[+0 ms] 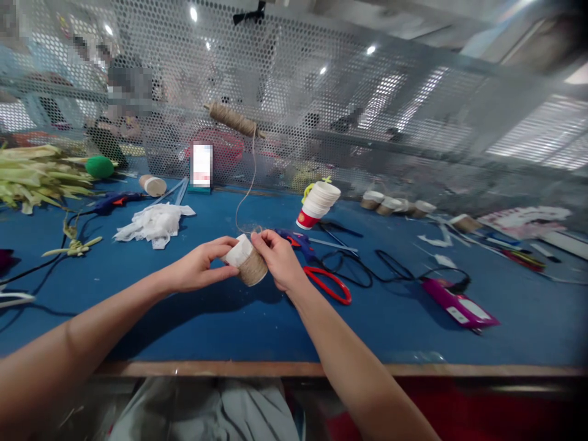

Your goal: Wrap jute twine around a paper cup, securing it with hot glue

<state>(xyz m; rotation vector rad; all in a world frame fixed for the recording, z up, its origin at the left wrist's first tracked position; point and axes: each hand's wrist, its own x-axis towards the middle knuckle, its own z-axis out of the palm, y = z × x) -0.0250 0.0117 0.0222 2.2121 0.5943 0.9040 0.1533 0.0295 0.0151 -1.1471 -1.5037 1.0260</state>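
Observation:
A paper cup [252, 267], partly wrapped in brown twine, lies tilted between my two hands above the blue table. My left hand [212, 264] grips its white, unwrapped end between thumb and fingers. At the cup's right side, my right hand [277, 257] pinches near the top edge where the twine comes in. That twine [253, 171] runs slackly up to a twine spool [233, 119] mounted on the perforated metal screen. Just right of my right hand lie a blue glue gun [299, 241] and red-handled scissors [328, 285].
Stacked paper cups [319, 204] stand behind the glue gun. White lace [154, 224] lies to the left, near corn husks [39, 174] and another wrapped cup [153, 185]. Black cords and a purple box [459, 305] are at right. Several wrapped cups [390, 204] line the screen's base.

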